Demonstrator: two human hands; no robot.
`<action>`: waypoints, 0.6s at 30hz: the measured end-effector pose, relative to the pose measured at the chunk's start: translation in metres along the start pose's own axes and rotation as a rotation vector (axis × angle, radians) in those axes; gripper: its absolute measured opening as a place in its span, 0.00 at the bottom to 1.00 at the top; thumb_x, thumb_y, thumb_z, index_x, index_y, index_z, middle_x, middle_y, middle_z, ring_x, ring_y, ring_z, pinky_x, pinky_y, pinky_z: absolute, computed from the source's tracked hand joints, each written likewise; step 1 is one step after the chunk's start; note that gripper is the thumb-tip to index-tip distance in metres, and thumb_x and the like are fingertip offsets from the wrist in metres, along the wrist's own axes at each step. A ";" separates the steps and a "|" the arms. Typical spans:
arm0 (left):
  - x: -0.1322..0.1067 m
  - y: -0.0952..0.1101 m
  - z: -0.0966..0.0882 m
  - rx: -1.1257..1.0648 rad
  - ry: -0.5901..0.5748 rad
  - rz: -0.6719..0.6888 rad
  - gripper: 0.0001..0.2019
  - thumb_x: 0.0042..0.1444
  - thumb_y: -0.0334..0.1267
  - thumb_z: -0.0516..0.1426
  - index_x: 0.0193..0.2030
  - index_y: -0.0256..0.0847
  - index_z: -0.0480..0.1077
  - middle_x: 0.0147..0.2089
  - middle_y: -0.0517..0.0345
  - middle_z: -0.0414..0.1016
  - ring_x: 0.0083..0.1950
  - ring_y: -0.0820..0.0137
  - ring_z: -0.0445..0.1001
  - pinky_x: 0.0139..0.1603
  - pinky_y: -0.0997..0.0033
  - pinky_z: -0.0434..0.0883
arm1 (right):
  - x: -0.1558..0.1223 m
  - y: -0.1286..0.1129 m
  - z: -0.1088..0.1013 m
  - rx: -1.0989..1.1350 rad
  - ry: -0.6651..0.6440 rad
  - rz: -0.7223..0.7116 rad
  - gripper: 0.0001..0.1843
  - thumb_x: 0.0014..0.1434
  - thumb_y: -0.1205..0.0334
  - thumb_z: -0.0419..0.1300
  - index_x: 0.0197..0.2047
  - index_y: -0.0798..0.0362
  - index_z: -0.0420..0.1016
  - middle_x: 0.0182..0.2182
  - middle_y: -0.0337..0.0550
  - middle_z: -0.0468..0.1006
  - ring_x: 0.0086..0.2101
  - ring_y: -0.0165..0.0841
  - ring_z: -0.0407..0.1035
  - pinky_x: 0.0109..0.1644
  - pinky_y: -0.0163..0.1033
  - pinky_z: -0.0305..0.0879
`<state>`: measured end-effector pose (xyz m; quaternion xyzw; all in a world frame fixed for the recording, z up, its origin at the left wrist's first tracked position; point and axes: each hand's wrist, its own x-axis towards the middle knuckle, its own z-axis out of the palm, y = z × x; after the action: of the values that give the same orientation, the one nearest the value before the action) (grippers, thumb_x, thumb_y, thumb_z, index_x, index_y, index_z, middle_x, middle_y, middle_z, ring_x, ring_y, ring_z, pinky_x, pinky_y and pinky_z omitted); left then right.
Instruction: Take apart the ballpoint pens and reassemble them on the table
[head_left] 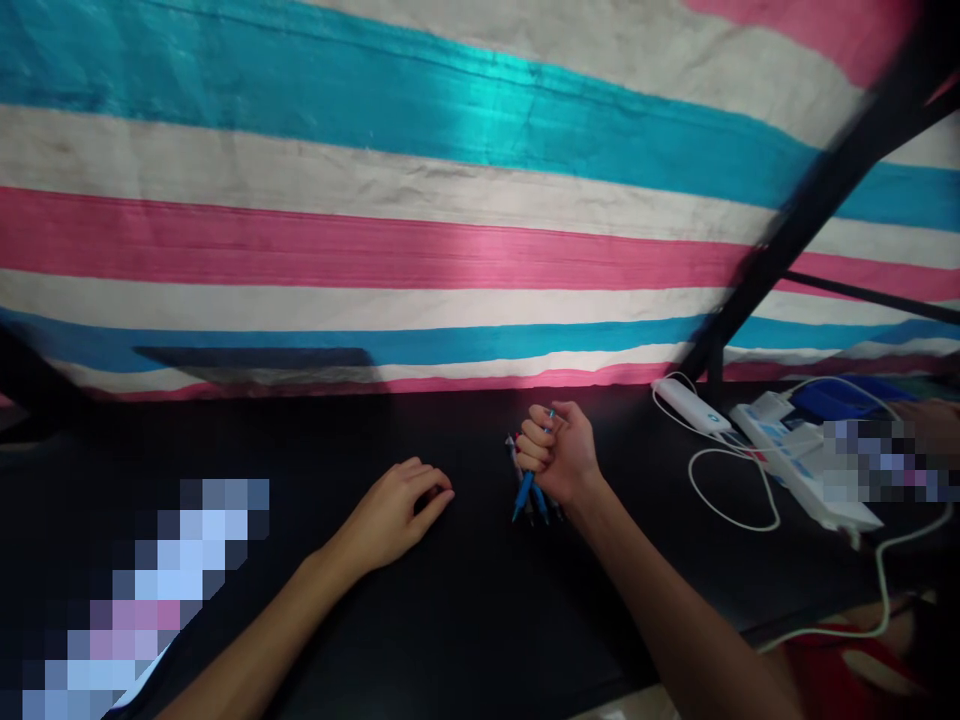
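Note:
My right hand (566, 450) is curled round a blue pen, whose tip end shows above the fist near the thumb. Under and beside that fist, several pens (520, 500) with blue and dark barrels lie together on the black table (450, 620). The fist partly hides them, so I cannot tell whether it touches them. To the left, my left hand (409, 510) rests on the table, palm down, with its fingers loosely bent and thumb apart. Nothing shows in it, and a gap separates it from the pens.
On the right lie a white power strip (806, 465), a white adapter (694, 405) and looping white cables (772, 520). A blue item (847, 395) sits behind them. A striped sheet (450, 250) hangs behind the table, with a dark slanting frame bar (802, 220).

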<state>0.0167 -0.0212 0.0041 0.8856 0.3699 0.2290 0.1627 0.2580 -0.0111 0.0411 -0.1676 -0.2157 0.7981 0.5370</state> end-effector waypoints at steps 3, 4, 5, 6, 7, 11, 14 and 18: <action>0.000 0.000 -0.001 0.004 0.005 0.001 0.10 0.63 0.39 0.50 0.38 0.42 0.71 0.32 0.58 0.72 0.36 0.68 0.67 0.39 0.67 0.64 | 0.001 0.002 -0.001 0.002 -0.003 0.014 0.15 0.54 0.57 0.49 0.19 0.51 0.49 0.13 0.29 0.44 0.14 0.23 0.35 0.16 0.32 0.34; 0.000 0.000 -0.001 0.006 0.006 0.004 0.10 0.63 0.39 0.49 0.37 0.42 0.71 0.33 0.57 0.73 0.36 0.68 0.67 0.39 0.67 0.65 | 0.001 0.002 -0.001 0.008 -0.002 0.016 0.16 0.54 0.55 0.49 0.19 0.51 0.49 0.13 0.29 0.45 0.14 0.23 0.36 0.16 0.32 0.34; 0.000 0.000 -0.001 0.007 0.008 0.008 0.10 0.63 0.39 0.49 0.37 0.42 0.71 0.33 0.57 0.73 0.36 0.67 0.67 0.40 0.67 0.65 | 0.000 0.003 -0.001 0.012 0.000 0.019 0.17 0.54 0.53 0.49 0.20 0.51 0.50 0.13 0.29 0.45 0.14 0.23 0.36 0.16 0.32 0.34; 0.000 0.000 -0.001 0.008 0.012 0.012 0.10 0.63 0.38 0.49 0.37 0.42 0.71 0.33 0.57 0.73 0.36 0.67 0.67 0.40 0.67 0.65 | 0.000 0.003 -0.001 0.014 0.002 0.024 0.17 0.54 0.52 0.49 0.20 0.51 0.50 0.13 0.29 0.46 0.14 0.23 0.36 0.16 0.32 0.35; 0.000 0.001 -0.001 0.009 0.015 0.014 0.10 0.63 0.38 0.49 0.37 0.42 0.71 0.33 0.57 0.73 0.37 0.67 0.68 0.40 0.67 0.65 | 0.000 0.003 0.000 0.013 0.003 0.031 0.17 0.53 0.52 0.49 0.20 0.50 0.49 0.13 0.29 0.46 0.14 0.23 0.36 0.16 0.32 0.35; 0.000 0.001 -0.001 0.010 0.008 0.009 0.10 0.63 0.38 0.49 0.37 0.42 0.71 0.34 0.56 0.74 0.37 0.67 0.68 0.40 0.66 0.65 | -0.001 0.004 0.003 -0.010 0.028 0.041 0.16 0.53 0.56 0.49 0.20 0.51 0.48 0.13 0.29 0.45 0.14 0.23 0.35 0.16 0.31 0.35; 0.000 0.001 -0.002 0.011 -0.003 -0.003 0.10 0.63 0.37 0.49 0.37 0.42 0.71 0.34 0.57 0.73 0.37 0.67 0.68 0.41 0.66 0.65 | -0.001 0.005 0.004 -0.046 0.060 0.040 0.18 0.54 0.51 0.48 0.20 0.50 0.49 0.13 0.28 0.46 0.14 0.23 0.35 0.15 0.31 0.36; 0.000 0.000 -0.001 0.013 -0.004 -0.001 0.09 0.63 0.37 0.49 0.37 0.42 0.71 0.34 0.57 0.74 0.37 0.67 0.68 0.41 0.66 0.65 | -0.001 0.006 0.002 -0.055 0.056 0.032 0.16 0.54 0.56 0.48 0.19 0.50 0.48 0.12 0.28 0.45 0.14 0.23 0.35 0.15 0.31 0.36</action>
<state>0.0160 -0.0207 0.0050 0.8869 0.3717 0.2244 0.1577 0.2525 -0.0139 0.0403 -0.2079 -0.2196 0.7953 0.5254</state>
